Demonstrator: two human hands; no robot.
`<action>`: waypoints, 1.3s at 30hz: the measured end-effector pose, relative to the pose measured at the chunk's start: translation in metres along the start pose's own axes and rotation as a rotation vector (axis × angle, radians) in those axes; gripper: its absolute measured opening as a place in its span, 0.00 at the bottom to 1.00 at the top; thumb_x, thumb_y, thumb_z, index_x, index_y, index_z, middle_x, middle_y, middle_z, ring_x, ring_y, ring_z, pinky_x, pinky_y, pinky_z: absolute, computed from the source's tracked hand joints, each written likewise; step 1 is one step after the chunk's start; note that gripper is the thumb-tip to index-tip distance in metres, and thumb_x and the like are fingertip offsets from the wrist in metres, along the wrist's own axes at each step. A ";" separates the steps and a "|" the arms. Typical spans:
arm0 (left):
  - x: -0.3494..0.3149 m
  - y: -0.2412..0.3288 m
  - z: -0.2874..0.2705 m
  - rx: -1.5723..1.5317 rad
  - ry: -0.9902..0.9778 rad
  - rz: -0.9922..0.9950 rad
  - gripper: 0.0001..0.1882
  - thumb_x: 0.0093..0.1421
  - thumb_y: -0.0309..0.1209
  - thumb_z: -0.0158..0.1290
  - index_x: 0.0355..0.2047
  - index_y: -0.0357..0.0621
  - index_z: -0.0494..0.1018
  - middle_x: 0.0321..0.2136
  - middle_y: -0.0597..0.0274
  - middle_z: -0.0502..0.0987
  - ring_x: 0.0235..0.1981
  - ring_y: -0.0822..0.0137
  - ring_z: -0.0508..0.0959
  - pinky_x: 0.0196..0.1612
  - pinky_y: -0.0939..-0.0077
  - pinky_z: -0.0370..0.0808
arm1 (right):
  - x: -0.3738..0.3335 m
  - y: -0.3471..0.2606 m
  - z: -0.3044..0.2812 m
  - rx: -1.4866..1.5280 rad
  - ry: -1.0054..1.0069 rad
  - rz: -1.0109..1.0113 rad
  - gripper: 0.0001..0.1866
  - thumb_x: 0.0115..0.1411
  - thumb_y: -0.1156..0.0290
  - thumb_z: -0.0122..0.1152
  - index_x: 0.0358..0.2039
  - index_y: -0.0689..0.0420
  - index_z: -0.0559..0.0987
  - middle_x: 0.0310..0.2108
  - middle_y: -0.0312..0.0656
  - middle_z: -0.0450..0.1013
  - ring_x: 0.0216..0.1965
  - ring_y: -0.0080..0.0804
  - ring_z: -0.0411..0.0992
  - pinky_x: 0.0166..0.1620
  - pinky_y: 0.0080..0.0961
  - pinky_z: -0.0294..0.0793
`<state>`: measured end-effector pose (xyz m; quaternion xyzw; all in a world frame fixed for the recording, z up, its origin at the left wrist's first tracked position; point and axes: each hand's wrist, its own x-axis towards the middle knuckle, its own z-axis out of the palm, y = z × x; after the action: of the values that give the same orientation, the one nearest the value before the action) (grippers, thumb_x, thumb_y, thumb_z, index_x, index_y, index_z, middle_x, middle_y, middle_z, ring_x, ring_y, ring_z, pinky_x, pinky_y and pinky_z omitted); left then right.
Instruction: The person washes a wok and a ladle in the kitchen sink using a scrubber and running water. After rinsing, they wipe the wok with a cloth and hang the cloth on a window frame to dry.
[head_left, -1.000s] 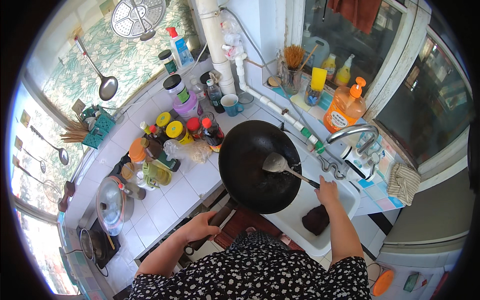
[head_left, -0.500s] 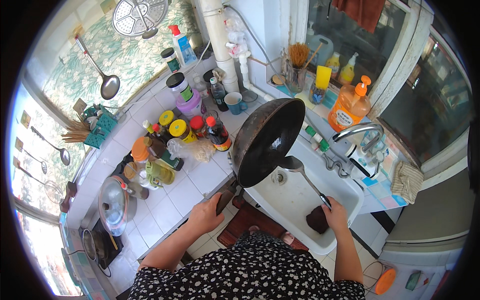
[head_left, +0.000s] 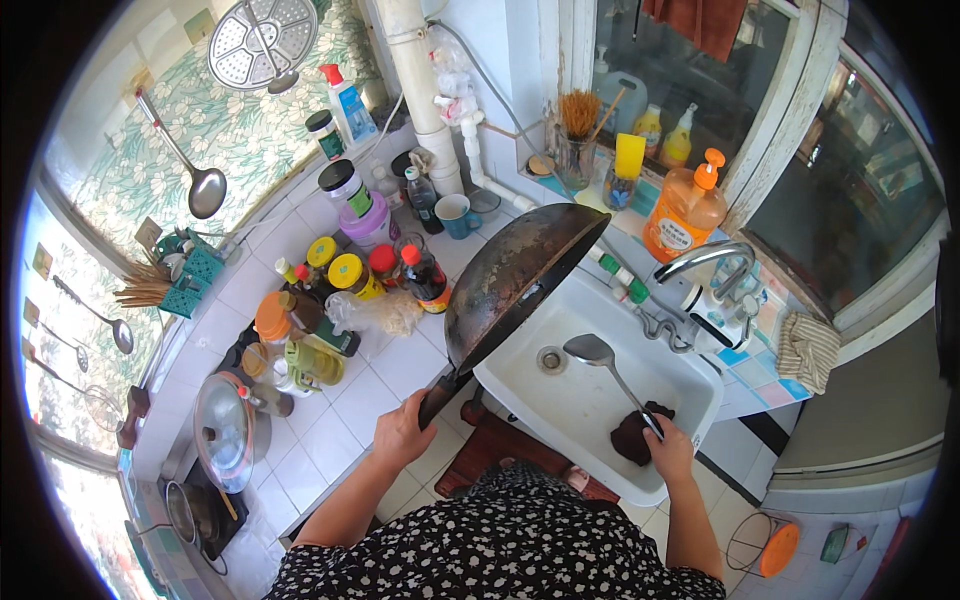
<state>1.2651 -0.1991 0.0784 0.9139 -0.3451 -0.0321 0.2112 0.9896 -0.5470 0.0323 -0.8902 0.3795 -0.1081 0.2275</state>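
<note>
My left hand (head_left: pixel 403 432) is closed around the dark handle of a blackened wok (head_left: pixel 515 275). The wok is tilted steeply, its outer side toward the counter and its rim over the left part of the white sink (head_left: pixel 530 392). My right hand (head_left: pixel 670 450) grips the handle of a metal spatula (head_left: pixel 592 350), whose flat head hangs over the basin near the drain (head_left: pixel 551 360). A dark brown cloth (head_left: pixel 630 441) lies in the near right end of the sink, just beside my right hand.
Several jars and bottles, including a dark sauce bottle (head_left: pixel 425 280), crowd the tiled counter left of the wok. A blue mug (head_left: pixel 457 216) stands behind it. At the sink's far right edge are the faucet (head_left: pixel 710 262), an orange pump bottle (head_left: pixel 685 210) and a striped cloth (head_left: pixel 808 350).
The wok has tipped further, so its inside now shows far less. The spatula has come away from the wok and lower over the sink.
</note>
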 end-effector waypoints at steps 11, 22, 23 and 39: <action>-0.006 -0.006 0.005 -0.076 -0.062 -0.020 0.26 0.44 0.32 0.55 0.46 0.44 0.67 0.27 0.47 0.77 0.26 0.47 0.77 0.31 0.59 0.75 | -0.003 0.015 0.005 -0.229 -0.072 0.180 0.19 0.55 0.59 0.56 0.47 0.49 0.75 0.34 0.49 0.76 0.35 0.49 0.74 0.39 0.42 0.72; 0.019 -0.002 -0.035 -0.039 0.274 0.174 0.24 0.43 0.28 0.56 0.43 0.43 0.67 0.24 0.52 0.76 0.23 0.51 0.77 0.26 0.63 0.74 | -0.022 0.024 0.006 -0.109 -0.066 0.274 0.20 0.55 0.57 0.55 0.47 0.49 0.75 0.35 0.50 0.75 0.39 0.50 0.73 0.42 0.41 0.71; 0.021 -0.002 -0.037 -0.051 0.310 0.172 0.24 0.43 0.28 0.56 0.43 0.43 0.67 0.23 0.51 0.76 0.23 0.51 0.77 0.26 0.63 0.74 | -0.022 0.023 0.007 -0.108 -0.056 0.255 0.19 0.55 0.57 0.55 0.47 0.49 0.75 0.34 0.50 0.75 0.38 0.51 0.73 0.41 0.42 0.71; 0.040 0.019 -0.016 -0.178 0.106 -0.247 0.16 0.47 0.38 0.57 0.34 0.43 0.73 0.23 0.48 0.76 0.27 0.48 0.76 0.32 0.60 0.72 | -0.022 0.029 -0.008 -0.071 0.021 0.181 0.18 0.55 0.58 0.56 0.45 0.48 0.75 0.31 0.50 0.76 0.34 0.51 0.74 0.38 0.43 0.71</action>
<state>1.2872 -0.2324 0.1040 0.9275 -0.2143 -0.0399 0.3036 0.9538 -0.5511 0.0246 -0.8587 0.4642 -0.0827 0.2007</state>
